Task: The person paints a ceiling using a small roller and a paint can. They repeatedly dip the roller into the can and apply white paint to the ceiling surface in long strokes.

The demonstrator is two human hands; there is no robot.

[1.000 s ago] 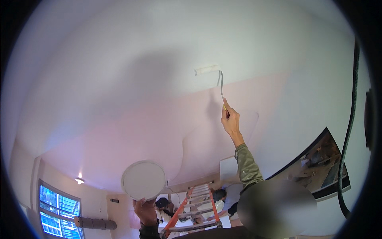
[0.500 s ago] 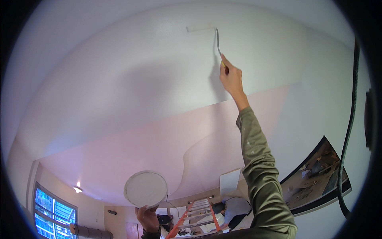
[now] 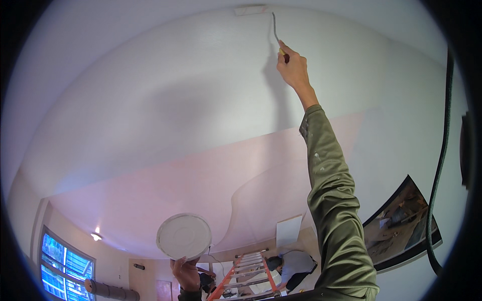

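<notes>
High up, my right hand [image 3: 295, 70] grips the yellow handle of a paint roller [image 3: 275, 27], arm stretched out in an olive sleeve with white specks. The roller's pale sleeve lies against the upper part of the white wall [image 3: 201, 65], near the top edge of the picture. Below the white part runs a pink area [image 3: 165, 200] with a slanting border. At the lower middle, my left hand [image 3: 186, 273] is closed on the underside edge of a round white lid [image 3: 184, 237]. Its remaining fingers are partly hidden beneath it.
An orange stepladder [image 3: 251, 273] stands below. A person [image 3: 296, 266] in a grey top bends beside it; another person's arm [image 3: 207, 272] shows left of it. A window [image 3: 68, 266], a lit lamp [image 3: 96, 236], a dark-framed picture [image 3: 404, 226] and a black cable [image 3: 444, 135] border the scene.
My right hand has moved upward with the paint roller, whose sleeve is now nearer the top of the wall. The left hand holds the round lid almost in place. The person below has shifted slightly.
</notes>
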